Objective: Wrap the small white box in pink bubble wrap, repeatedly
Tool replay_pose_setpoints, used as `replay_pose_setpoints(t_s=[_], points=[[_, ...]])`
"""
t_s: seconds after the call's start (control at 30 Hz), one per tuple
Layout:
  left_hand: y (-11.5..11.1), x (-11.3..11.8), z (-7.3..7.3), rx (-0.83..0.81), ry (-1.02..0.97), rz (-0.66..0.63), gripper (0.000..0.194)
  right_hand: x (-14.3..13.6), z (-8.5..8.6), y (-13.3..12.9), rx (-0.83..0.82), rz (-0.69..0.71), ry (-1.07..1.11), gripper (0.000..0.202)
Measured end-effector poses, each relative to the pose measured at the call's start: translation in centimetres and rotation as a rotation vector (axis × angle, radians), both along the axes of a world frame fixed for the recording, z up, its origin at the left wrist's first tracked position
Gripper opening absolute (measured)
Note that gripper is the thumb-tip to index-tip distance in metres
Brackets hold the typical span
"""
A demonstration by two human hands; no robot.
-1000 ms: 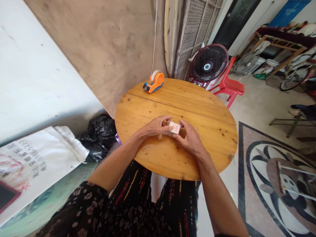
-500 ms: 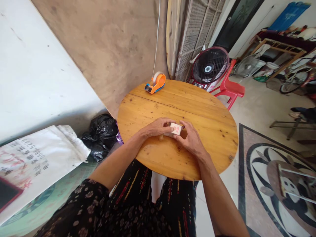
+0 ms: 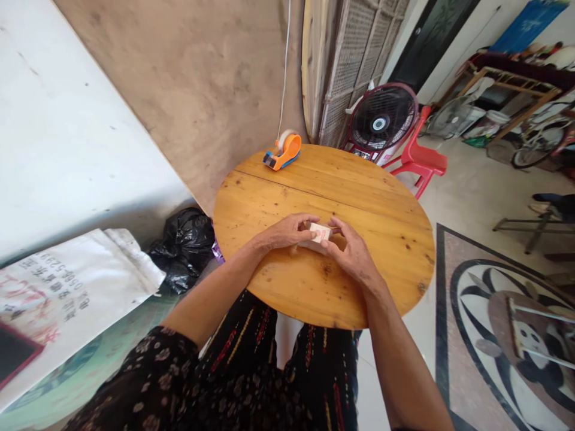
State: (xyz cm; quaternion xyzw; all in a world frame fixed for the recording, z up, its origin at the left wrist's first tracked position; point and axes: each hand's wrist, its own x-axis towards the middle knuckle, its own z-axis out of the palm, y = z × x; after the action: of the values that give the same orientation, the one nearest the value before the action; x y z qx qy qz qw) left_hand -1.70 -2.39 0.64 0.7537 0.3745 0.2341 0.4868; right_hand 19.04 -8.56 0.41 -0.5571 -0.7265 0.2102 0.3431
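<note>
A small white box [image 3: 321,231] with red print on its top is between my hands, just above or on the round wooden table [image 3: 278,287]; I cannot tell whether it rests on the wood. My left hand [image 3: 290,231] grips its left side, the thumb lying on the top and the fingers curled behind. From the right, my right hand [image 3: 354,250] closes around the box, its thumb at the near corner and the index finger at the far right corner. The box's left side is partly hidden by my fingers.
An orange tape dispenser [image 3: 287,149] with a roll of tape stands at the table's far edge by the wooden board. Beyond the table are a fan [image 3: 381,120] and a red chair [image 3: 422,158]. Black plastic bags [image 3: 186,245] and a white sack [image 3: 85,281] lie at the left.
My right thumb has shifted slightly right and up along the near corner of the box. The left hand and the box have hardly moved.
</note>
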Motion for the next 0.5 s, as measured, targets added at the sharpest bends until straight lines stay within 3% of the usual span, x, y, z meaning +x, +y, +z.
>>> replay_pose_setpoints(t_s=[0.23, 0.5], points=[[0.1, 0.0, 0.0, -0.013, -0.022, -0.015, 0.057, 0.5, 0.0, 0.3, 0.038, -0.075, 0.065, 0.035], [0.3, 0.1, -0.6, -0.040, -0.048, -0.019, 0.059, 0.5, 0.1, 1.4, 0.020, -0.081, 0.048, 0.034]])
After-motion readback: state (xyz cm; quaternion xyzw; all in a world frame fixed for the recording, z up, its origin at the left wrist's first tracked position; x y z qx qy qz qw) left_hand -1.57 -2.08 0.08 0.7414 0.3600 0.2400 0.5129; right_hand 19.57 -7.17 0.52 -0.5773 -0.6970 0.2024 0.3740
